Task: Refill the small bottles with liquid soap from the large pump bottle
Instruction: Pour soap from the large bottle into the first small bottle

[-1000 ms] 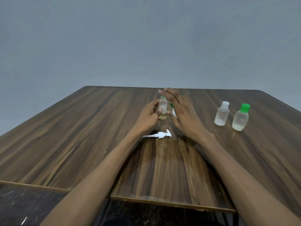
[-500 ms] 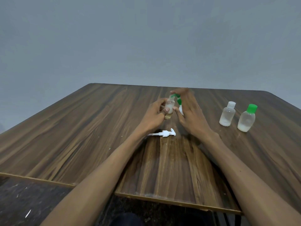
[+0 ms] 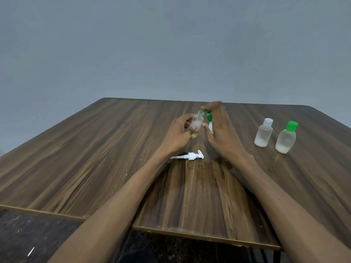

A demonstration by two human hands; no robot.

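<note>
My left hand [image 3: 180, 133] grips a small clear bottle [image 3: 197, 124] with pale liquid, held upright over the middle of the table; its neck is uncovered. My right hand [image 3: 222, 133] stands just right of it, and its fingertips pinch a green cap [image 3: 206, 111] beside the bottle's mouth. A white bottle with a green top [image 3: 210, 123] shows between the hands, mostly hidden by my right palm. A white pump head [image 3: 191, 156] lies on its side on the table, close to my left wrist.
Two more small bottles stand at the right: one with a white cap [image 3: 264, 132] and one with a green cap [image 3: 286, 137], both partly filled. The wooden table [image 3: 95, 158] ends in a front edge near me, with dark floor below.
The green cap has come off the small bottle's neck and now sits in my right fingertips. My right hand's fingers have bent over the bottle's top. The camera has shifted slightly.
</note>
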